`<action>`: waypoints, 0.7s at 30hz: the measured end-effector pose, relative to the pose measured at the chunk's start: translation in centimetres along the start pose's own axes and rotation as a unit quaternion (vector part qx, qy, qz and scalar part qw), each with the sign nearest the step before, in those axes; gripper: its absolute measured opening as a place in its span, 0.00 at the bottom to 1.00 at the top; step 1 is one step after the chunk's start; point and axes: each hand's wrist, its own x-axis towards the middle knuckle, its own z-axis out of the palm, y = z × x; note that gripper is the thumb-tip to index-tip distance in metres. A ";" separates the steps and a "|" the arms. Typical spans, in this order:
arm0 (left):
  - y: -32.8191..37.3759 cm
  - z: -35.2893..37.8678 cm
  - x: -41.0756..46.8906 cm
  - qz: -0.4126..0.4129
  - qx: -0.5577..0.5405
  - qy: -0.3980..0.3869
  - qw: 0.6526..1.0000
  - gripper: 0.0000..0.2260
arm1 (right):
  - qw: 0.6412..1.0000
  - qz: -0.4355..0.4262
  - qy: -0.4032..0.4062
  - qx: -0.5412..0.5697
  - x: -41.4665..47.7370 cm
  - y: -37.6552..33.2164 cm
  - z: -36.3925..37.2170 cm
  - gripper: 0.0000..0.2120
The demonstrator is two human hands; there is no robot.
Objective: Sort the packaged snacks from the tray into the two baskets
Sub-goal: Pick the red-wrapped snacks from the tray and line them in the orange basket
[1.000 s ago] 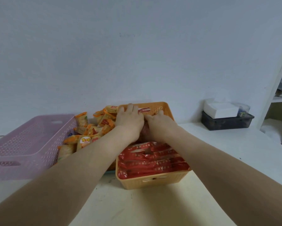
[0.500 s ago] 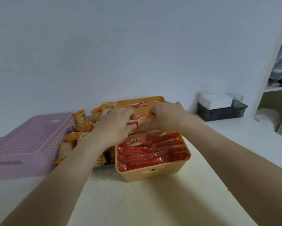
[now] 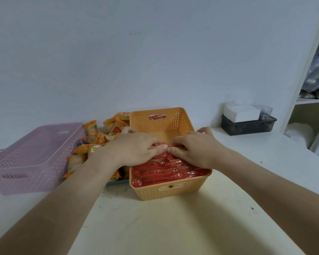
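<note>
An orange basket [image 3: 175,192] stands in the middle of the table, its near half filled with several red snack packets [image 3: 166,172]. My left hand [image 3: 134,150] and my right hand [image 3: 193,150] are both inside the basket, fingertips together, pressing on the top of the red packets. A pile of orange snack packets [image 3: 99,137] lies on a tray just left of the orange basket, mostly hidden by my left forearm. A pink basket [image 3: 31,159] sits at the far left; I see nothing inside it.
A dark box [image 3: 247,126] with white tissue paper stands at the back right by the wall. A white shelf unit [image 3: 306,100] rises at the right edge. The wall runs close behind the baskets.
Both hands have come back from the far end of the orange basket to the red packets in its near half. The far half of the basket now shows bare.
</note>
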 end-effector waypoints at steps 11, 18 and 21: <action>0.4 1.4 -1.0 0.018 0.019 0.039 0.999 0.18 | 0.995 0.014 0.056 -0.082 0.1 -0.2 0.7 0.21; 0.9 0.9 -0.6 -0.029 0.072 -0.037 0.996 0.28 | 0.998 -0.001 -0.048 0.044 -0.3 0.4 0.0 0.16; 1.3 1.6 -1.3 -0.087 -0.019 0.162 0.983 0.25 | 0.997 -0.006 -0.058 0.045 -0.6 0.2 -0.3 0.23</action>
